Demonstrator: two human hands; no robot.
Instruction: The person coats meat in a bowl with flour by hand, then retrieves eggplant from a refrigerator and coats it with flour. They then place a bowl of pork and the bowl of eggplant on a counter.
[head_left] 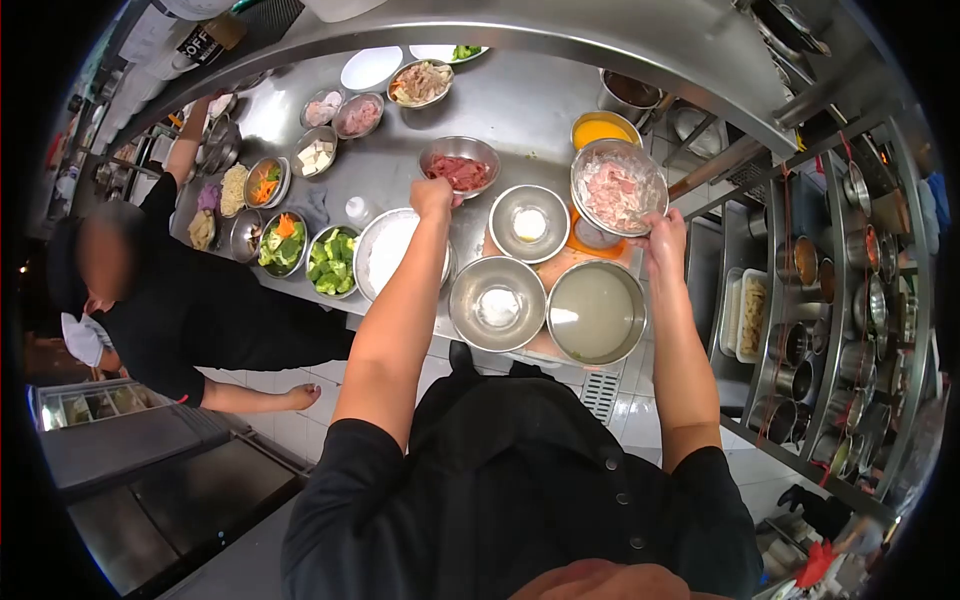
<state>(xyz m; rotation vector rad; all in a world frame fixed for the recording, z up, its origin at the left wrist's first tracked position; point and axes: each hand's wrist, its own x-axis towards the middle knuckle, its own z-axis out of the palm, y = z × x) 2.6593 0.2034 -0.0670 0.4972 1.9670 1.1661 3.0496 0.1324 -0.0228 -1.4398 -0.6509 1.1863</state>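
My left hand is closed on the near rim of a metal bowl that holds sliced red meat. On the right, my right hand grips the lower right rim of another metal bowl, filled with pale pink meat slices. This bowl is tilted toward me and partly covers an orange container. Between my arms stand two nearly empty metal bowls. Beside them is a pot of cloudy liquid. A large white-filled bowl is partly hidden behind my left forearm.
Bowls of broccoli, mixed vegetables and tofu-like cubes line the left side. A yellow liquid sits at the back right. A co-worker stands at left, reaching over the counter. A metal shelf overhangs the back.
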